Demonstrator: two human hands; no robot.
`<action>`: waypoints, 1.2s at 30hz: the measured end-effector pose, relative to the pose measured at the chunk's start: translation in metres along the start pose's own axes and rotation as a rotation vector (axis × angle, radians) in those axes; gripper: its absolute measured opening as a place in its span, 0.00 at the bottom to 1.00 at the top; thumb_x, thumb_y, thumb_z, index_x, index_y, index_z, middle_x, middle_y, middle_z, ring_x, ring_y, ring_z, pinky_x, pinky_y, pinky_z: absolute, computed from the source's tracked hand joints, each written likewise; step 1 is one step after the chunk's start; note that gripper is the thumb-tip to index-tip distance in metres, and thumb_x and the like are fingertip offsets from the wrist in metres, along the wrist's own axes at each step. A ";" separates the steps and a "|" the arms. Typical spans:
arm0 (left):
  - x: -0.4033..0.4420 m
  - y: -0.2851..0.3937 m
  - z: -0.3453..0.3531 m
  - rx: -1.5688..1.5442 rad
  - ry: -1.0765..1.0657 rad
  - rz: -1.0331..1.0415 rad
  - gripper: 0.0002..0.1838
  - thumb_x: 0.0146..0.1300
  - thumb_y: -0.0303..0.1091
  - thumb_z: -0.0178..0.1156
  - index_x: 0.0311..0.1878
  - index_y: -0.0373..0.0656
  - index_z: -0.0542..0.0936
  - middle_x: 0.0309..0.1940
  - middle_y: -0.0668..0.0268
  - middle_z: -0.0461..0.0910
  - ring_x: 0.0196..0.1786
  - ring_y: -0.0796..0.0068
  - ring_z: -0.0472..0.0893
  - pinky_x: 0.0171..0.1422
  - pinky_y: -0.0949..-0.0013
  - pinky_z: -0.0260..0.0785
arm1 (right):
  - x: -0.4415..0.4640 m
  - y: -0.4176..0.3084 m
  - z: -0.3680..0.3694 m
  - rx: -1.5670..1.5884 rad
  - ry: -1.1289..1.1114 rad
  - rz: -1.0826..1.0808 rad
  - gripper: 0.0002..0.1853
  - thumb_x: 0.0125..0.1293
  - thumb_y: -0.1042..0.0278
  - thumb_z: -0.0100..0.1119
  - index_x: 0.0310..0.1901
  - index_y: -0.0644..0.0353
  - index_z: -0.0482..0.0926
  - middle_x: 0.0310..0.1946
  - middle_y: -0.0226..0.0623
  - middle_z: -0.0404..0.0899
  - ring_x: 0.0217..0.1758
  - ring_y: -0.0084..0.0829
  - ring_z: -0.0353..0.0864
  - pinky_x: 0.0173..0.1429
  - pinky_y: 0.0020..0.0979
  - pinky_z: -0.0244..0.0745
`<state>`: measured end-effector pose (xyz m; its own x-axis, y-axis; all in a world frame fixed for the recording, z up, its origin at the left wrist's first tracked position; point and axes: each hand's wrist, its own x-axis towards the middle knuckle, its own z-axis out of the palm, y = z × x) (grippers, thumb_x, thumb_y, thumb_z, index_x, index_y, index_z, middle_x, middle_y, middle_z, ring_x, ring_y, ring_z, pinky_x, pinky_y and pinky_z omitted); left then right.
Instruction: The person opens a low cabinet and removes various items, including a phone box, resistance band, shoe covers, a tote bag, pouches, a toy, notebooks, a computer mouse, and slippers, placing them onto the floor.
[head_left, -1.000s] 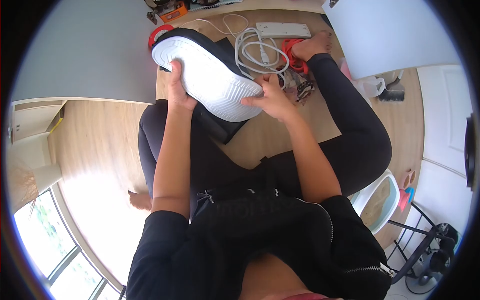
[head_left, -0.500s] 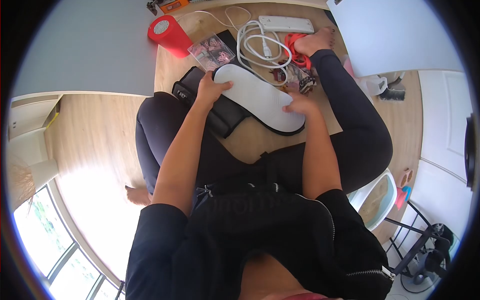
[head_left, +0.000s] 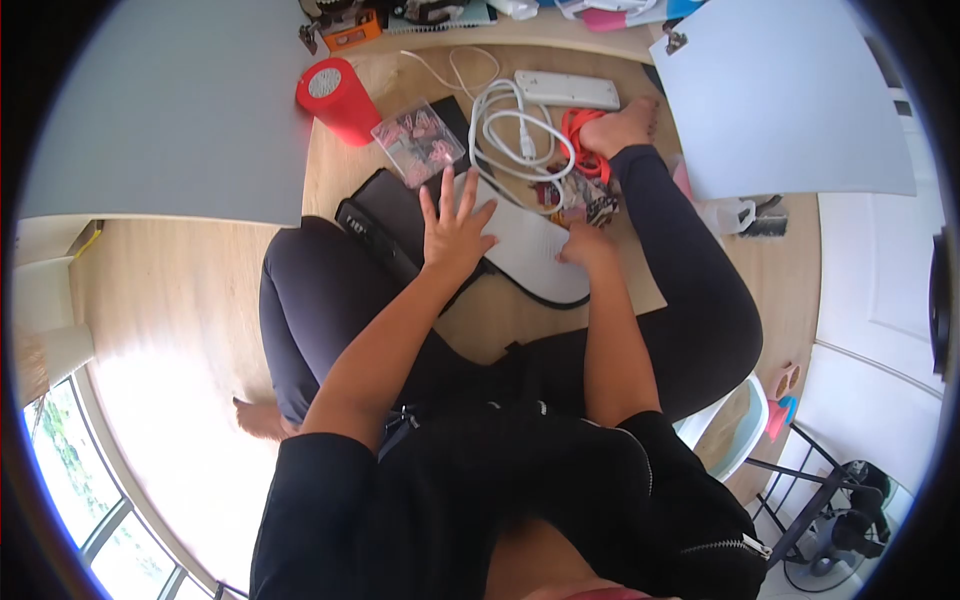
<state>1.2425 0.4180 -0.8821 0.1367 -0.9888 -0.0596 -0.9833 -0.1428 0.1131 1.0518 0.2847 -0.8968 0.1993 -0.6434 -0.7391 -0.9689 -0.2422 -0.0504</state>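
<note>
A long pale grey pad with a black edge (head_left: pixel 530 240), shaped like an insole, lies slantwise in front of me. My left hand (head_left: pixel 457 230) is spread flat over its far left end, fingers apart, covering part of it. At the pad's right edge, my right hand (head_left: pixel 590 248) grips it with curled fingers; the thumb rests on the pale face. Under and left of the pad is a black fabric case (head_left: pixel 385 225) with white lettering, partly hidden by my left hand and forearm. Just beyond my left fingertips sits a clear plastic box (head_left: pixel 420 143) of pink clips.
A red cylinder (head_left: pixel 345 105) stands at the back left, near a grey door panel (head_left: pixel 170 110). A coiled white cable (head_left: pixel 520 140), a white power strip (head_left: pixel 567 90), red straps (head_left: pixel 583 135) and patterned fabric (head_left: pixel 580 195) lie beyond the pad. My bare foot (head_left: pixel 625 127) is beside them.
My left hand has let go of the pad's left end and spread its fingers over it. The pad has been lowered toward the case, with my right hand still at its right edge.
</note>
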 end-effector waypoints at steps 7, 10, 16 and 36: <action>0.005 -0.007 0.012 -0.089 -0.120 -0.041 0.33 0.55 0.58 0.58 0.65 0.67 0.66 0.74 0.60 0.41 0.73 0.38 0.34 0.70 0.33 0.33 | -0.016 -0.039 -0.063 0.049 0.364 -0.220 0.25 0.50 0.52 0.67 0.47 0.57 0.76 0.42 0.39 0.81 0.47 0.39 0.80 0.50 0.37 0.74; 0.007 -0.005 0.004 -0.119 0.000 -0.013 0.28 0.52 0.53 0.63 0.58 0.61 0.74 0.72 0.60 0.46 0.74 0.46 0.39 0.69 0.30 0.35 | 0.000 -0.066 -0.122 0.254 0.563 -0.495 0.19 0.57 0.50 0.61 0.43 0.55 0.77 0.36 0.38 0.81 0.41 0.38 0.81 0.44 0.37 0.73; 0.021 -0.001 -0.026 -0.351 0.312 0.069 0.19 0.50 0.44 0.66 0.45 0.52 0.78 0.64 0.63 0.61 0.71 0.59 0.53 0.68 0.31 0.39 | 0.031 -0.126 -0.204 0.504 0.937 -0.621 0.19 0.57 0.57 0.62 0.46 0.58 0.76 0.38 0.40 0.79 0.43 0.41 0.80 0.48 0.39 0.72; 0.047 -0.033 -0.027 -0.720 0.454 -0.180 0.11 0.52 0.36 0.65 0.39 0.48 0.81 0.55 0.63 0.68 0.64 0.55 0.61 0.67 0.36 0.45 | -0.054 -0.145 -0.271 0.419 1.286 -0.494 0.14 0.61 0.63 0.55 0.46 0.58 0.79 0.36 0.48 0.81 0.39 0.44 0.81 0.45 0.38 0.72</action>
<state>1.2849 0.3757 -0.8622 0.4686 -0.8483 0.2466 -0.6476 -0.1400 0.7490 1.2211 0.1579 -0.6680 0.2940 -0.8097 0.5078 -0.6885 -0.5479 -0.4751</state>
